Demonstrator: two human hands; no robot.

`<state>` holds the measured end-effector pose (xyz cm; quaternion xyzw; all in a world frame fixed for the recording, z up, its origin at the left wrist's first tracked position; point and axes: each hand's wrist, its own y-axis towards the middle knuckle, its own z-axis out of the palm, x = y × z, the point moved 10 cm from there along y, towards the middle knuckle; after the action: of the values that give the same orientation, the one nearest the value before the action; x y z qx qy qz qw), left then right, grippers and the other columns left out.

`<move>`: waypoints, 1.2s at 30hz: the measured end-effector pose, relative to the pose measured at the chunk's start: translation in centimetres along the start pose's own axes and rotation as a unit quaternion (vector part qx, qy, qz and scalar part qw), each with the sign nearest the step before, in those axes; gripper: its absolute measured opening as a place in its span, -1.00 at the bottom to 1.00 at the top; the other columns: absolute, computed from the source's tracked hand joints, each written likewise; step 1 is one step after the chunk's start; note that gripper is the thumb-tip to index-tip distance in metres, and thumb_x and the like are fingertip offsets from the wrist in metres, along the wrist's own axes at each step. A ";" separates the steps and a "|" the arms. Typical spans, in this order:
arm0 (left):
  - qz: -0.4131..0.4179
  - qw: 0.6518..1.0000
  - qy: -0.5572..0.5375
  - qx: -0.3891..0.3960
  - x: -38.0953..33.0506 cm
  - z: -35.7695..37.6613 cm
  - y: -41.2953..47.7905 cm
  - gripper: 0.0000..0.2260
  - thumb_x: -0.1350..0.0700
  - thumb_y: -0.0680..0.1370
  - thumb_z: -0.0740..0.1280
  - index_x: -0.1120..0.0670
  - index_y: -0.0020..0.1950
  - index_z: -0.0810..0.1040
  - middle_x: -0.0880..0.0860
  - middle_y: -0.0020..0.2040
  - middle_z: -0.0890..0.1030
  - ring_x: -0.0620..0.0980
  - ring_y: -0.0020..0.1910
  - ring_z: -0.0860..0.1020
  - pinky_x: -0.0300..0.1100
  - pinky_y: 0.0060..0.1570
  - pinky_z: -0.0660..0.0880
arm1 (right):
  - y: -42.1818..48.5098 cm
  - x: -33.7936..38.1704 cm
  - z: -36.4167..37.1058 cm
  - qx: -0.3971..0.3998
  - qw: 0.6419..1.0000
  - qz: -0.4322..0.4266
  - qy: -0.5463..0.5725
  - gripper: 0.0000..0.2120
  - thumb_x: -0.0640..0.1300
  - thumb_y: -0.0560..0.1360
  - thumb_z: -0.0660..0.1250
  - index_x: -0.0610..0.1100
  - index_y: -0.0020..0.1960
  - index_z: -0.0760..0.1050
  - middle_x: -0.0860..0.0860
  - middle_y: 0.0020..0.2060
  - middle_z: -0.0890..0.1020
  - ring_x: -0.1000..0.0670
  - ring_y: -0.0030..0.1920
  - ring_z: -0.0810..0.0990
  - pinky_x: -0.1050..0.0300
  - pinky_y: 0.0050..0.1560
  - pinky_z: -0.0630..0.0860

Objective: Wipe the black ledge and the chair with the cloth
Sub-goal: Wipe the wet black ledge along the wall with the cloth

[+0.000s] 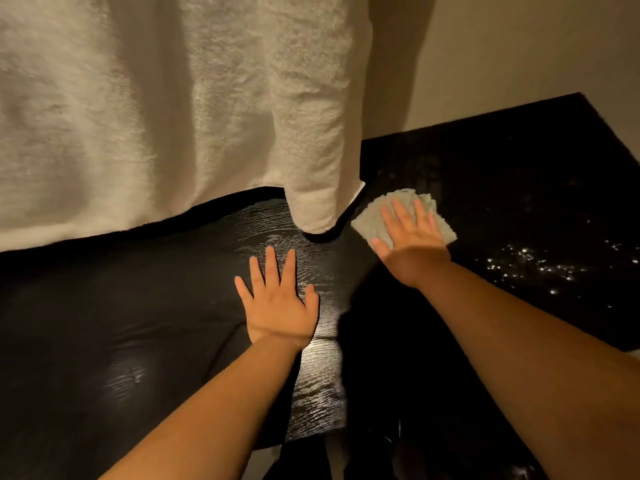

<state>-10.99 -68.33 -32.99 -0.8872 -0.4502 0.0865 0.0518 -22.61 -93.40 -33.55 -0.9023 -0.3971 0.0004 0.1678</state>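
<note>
**Desk:** What is in the frame?

**Field:** A person's right hand (410,233) presses a pale cloth (367,221) flat on the black ledge (519,174), just right of the hanging fold of fleecy white fabric (311,168).

**Desk:** And the grip?

**Field:** Wide on both sides. The right hand's fingers are straight and spread over the cloth, pressing it rather than curling round it. The left hand (277,303) lies palm-down, holding nothing, on a glossy dark wood-grain surface (318,375) just below the fold.

**Desk:** Is that surface the chair?

**Field:** I cannot tell. It curves under the fabric and may be part of the chair, but the frame does not settle it.

**Desk:** Which step is in hand?

**Field:** By my reading, the ledge wipe. The cloth sits at the ledge's end nearest the fold. Bright specks (530,265) glint on the black top well to the right of the fold, beyond the cloth, which suggests that stretch is not yet wiped.

**Desk:** What does the next move call for?

**Field:** Probably a flat sweep away from the fold, toward the specks, with even pressure so the cloth does not bunch or slip from under the palm. The chair looks to come after the ledge.
</note>
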 end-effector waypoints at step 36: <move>-0.003 1.000 -0.023 0.001 -0.2 -0.7 -0.1 -0.34 -0.27 0.63 0.04 -0.16 0.71 0.01 0.03 0.73 -0.06 0.18 0.69 -0.13 0.30 0.61 -0.15 | -10.7 5.1 3.9 -0.019 0.978 -0.206 -0.024 -0.28 0.30 0.57 -0.01 0.00 0.65 0.12 -0.10 0.66 0.06 -0.30 0.63 -0.13 -0.35 0.58 -0.12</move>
<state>-11.03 -68.49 -32.22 -0.8836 -0.4539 0.1074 0.0424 -27.35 -81.82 -33.34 -0.8040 -0.5782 -0.0205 0.1375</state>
